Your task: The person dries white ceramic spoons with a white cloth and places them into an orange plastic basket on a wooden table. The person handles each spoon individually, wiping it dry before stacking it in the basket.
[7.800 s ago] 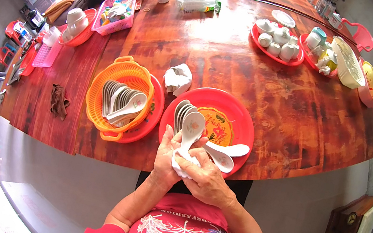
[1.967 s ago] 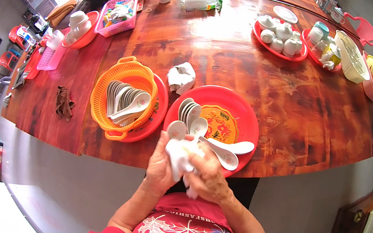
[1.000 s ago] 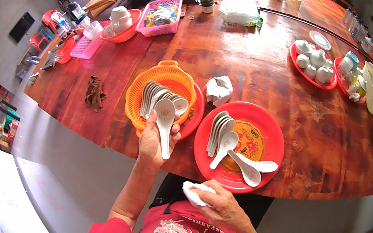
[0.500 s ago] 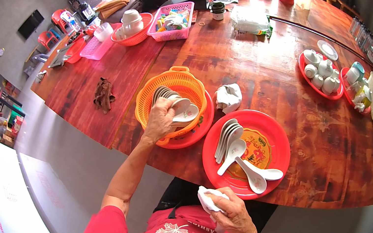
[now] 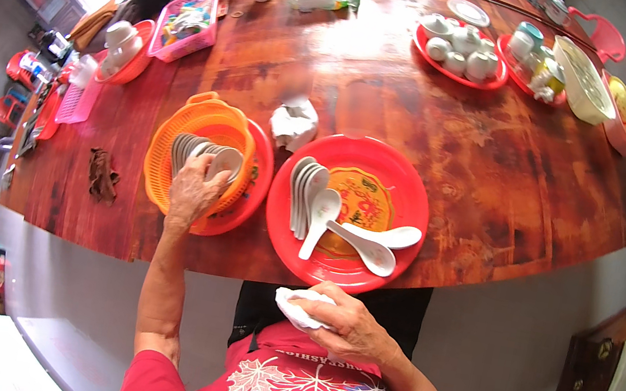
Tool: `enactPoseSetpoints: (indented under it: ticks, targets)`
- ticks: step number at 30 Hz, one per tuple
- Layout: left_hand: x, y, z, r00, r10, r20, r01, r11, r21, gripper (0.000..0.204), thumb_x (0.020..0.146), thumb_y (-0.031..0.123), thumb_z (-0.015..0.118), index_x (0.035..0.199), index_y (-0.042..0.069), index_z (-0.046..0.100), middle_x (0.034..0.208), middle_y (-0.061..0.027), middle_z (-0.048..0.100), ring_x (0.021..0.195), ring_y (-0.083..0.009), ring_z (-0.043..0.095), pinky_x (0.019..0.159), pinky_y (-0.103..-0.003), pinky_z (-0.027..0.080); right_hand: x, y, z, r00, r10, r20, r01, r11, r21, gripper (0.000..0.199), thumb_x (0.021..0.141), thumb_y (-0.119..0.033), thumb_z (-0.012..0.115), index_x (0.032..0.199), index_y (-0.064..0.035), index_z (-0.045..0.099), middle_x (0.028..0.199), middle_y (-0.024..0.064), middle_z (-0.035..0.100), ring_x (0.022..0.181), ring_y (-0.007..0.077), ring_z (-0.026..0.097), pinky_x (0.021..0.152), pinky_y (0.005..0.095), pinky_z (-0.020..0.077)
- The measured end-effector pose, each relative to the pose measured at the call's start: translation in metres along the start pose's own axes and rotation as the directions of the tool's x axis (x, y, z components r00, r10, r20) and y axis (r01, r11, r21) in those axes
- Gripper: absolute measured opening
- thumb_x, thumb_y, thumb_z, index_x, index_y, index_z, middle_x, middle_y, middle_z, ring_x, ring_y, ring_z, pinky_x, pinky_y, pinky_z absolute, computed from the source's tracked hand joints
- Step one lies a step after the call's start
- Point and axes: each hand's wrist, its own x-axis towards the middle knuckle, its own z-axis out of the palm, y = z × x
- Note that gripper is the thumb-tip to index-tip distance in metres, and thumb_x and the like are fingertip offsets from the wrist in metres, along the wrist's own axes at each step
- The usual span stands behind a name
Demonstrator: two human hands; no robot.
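Observation:
My left hand (image 5: pixel 196 190) reaches into an orange basket (image 5: pixel 166 128), its fingers closed on white soup spoons (image 5: pixel 194 150) stacked there. Exactly how many spoons the fingers grip is hidden. Beneath the basket lies a red tray (image 5: pixel 257 177). In front of my body, my right hand (image 5: pixel 349 325) is closed around a white cloth (image 5: pixel 301 307). Just beyond it sits a round red tray (image 5: pixel 416 182) with a flowered yellow centre. Several white soup spoons (image 5: pixel 321 210) lie on it, some nested in a row at the left and others loose and crossing.
A crumpled white cloth (image 5: pixel 294 122) lies behind the trays, and a brown rag (image 5: pixel 103 175) left of the basket. Pink baskets (image 5: pixel 189 44) and bowls (image 5: pixel 119 36) stand far left. A red tray of teaware (image 5: pixel 460 51) and a pale basin (image 5: pixel 580 79) are far right.
The whole view has swung, so the table and its things sit farther left in the picture. My left hand stays at the spoons in the basket; my right keeps hold of the cloth.

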Motion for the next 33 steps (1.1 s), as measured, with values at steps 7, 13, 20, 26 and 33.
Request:
enactPoseSetpoints:
  ticks: [7,13,20,26,33]
  targets:
    - [-0.019,0.029,0.006,0.918,0.288,-0.272,-0.193,0.924,0.329,0.047,0.077,0.035,0.069,0.116,0.012,0.059,0.105,-0.0088,0.059,0.101,-0.0288,0.052,0.084,-0.042,0.042,-0.019,-0.002,-0.014,0.995,0.059,-0.082,-0.059,0.998,-0.006,0.045,0.074,-0.002,0.062,0.118,-0.0062,0.058,0.105,0.0191,0.054,0.094,0.0342,0.059,0.079,0.0385,0.0492]
    - [-0.052,0.098,0.037,0.787,0.617,-0.016,-0.615,0.786,0.059,0.032,0.068,0.017,0.075,0.099,0.016,0.065,0.098,-0.0028,0.06,0.096,-0.0227,0.054,0.08,-0.037,0.041,-0.035,-0.014,-0.037,0.973,0.12,-0.197,-0.121,0.993,0.008,0.042,0.073,0.002,0.063,0.114,-0.0007,0.06,0.106,0.0168,0.061,0.095,0.0287,0.058,0.081,0.0345,0.0488]
    - [-0.058,0.11,0.098,0.738,0.657,0.155,-0.669,0.682,0.296,0.027,0.066,0.023,0.071,0.089,0.013,0.062,0.088,-0.0037,0.056,0.09,-0.0226,0.053,0.075,-0.037,0.04,-0.049,-0.014,-0.042,0.925,0.273,-0.265,-0.253,0.961,0.109,0.042,0.069,0.002,0.064,0.111,0.0004,0.063,0.104,0.0173,0.059,0.091,0.0259,0.059,0.079,0.0333,0.0489]
    - [-0.06,0.114,0.094,0.745,0.64,0.185,-0.665,0.695,0.274,0.021,0.068,0.019,0.067,0.087,0.012,0.06,0.087,-0.0054,0.056,0.089,-0.0233,0.053,0.074,-0.038,0.04,-0.052,-0.013,-0.046,0.914,0.272,-0.3,-0.246,0.961,0.123,0.036,0.073,0.003,0.063,0.109,0.0017,0.063,0.099,0.0135,0.056,0.067,0.0156,0.058,0.058,0.0275,0.049]
    - [-0.061,0.117,0.082,0.753,0.625,0.207,-0.648,0.758,0.07,0.022,0.07,0.018,0.066,0.089,0.009,0.058,0.081,-0.008,0.059,0.077,-0.0257,0.056,0.069,-0.038,0.044,-0.057,-0.019,-0.056,0.875,0.301,-0.378,-0.258,0.952,0.162,0.035,0.074,0.006,0.06,0.108,0.0029,0.062,0.099,0.012,0.055,0.06,0.0115,0.056,0.053,0.025,0.0475]
